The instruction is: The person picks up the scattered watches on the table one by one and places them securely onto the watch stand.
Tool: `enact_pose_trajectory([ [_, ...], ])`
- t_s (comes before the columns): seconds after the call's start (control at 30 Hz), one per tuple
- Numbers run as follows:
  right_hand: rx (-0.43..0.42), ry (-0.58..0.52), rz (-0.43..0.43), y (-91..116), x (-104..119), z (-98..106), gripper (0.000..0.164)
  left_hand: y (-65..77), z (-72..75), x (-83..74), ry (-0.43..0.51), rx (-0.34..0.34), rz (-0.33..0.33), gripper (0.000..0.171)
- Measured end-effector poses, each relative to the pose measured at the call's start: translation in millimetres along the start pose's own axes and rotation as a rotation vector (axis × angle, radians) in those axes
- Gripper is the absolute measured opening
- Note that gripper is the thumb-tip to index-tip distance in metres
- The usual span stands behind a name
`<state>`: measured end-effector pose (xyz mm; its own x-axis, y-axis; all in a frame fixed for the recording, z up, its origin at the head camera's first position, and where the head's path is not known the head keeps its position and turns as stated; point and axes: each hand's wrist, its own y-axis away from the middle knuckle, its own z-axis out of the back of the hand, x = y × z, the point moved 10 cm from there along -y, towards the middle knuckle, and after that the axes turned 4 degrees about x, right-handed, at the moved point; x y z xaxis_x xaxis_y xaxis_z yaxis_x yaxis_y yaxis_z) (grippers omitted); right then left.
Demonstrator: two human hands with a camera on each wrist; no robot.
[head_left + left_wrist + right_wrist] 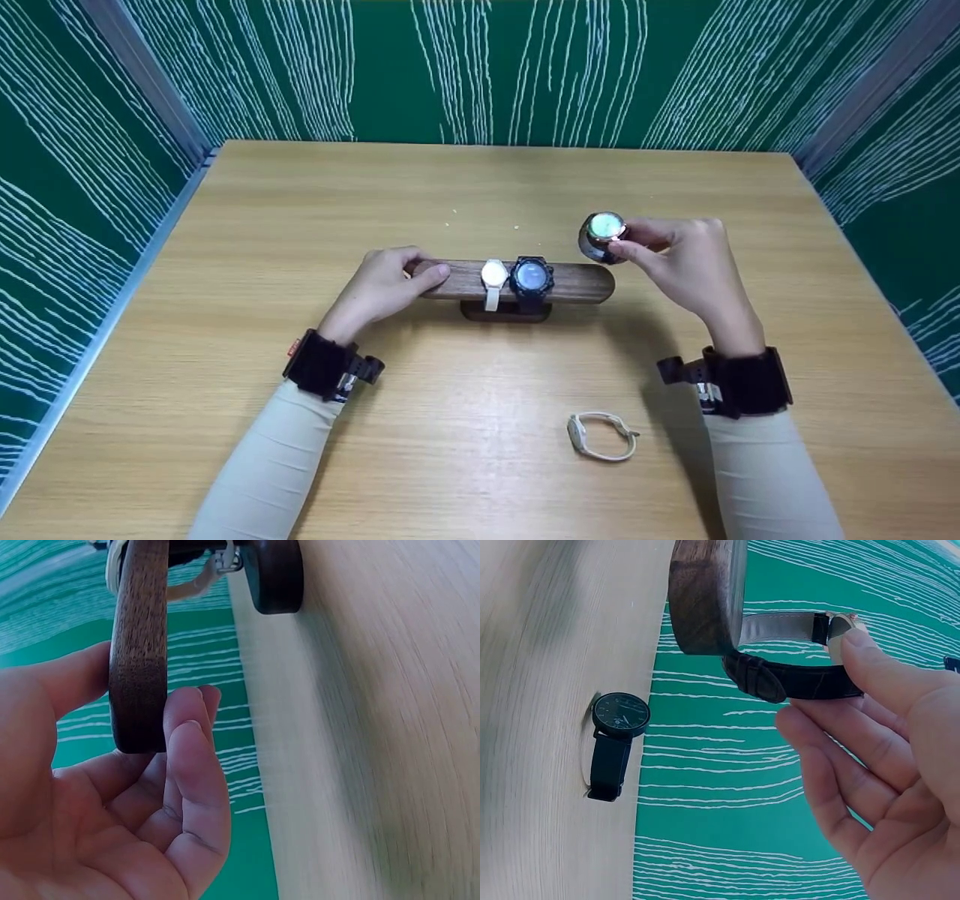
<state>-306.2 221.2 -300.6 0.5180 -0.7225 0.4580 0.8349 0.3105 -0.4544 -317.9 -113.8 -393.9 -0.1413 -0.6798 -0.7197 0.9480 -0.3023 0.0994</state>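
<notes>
A dark wooden watch stand [581,283] with a rounded bar carries a white watch [494,274] and a chunky black watch [532,277] near its middle. My left hand [381,285] grips the left end of the bar, thumb on top and fingers underneath, as the left wrist view shows. Off the bar's right end, my right hand [691,262] pinches a watch [606,226] by its case. Its dark leather strap [810,682] is a closed loop hanging close to the bar's end, and its dial faces up.
A pale-strapped watch [604,436] lies on its side on the table [450,465], between me and the stand. In the right wrist view, a black-dialled watch [621,714] is on the table beyond the bar. Green walls [390,67] with white lines surround the table.
</notes>
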Motion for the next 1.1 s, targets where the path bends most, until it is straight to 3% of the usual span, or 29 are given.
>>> enact_pose_trajectory([
  [1.1,0.235,0.028,-0.117,6.8,-10.1,-22.6,0.012,2.1,1.7,0.3,-0.007,-0.008,0.016,0.039],
])
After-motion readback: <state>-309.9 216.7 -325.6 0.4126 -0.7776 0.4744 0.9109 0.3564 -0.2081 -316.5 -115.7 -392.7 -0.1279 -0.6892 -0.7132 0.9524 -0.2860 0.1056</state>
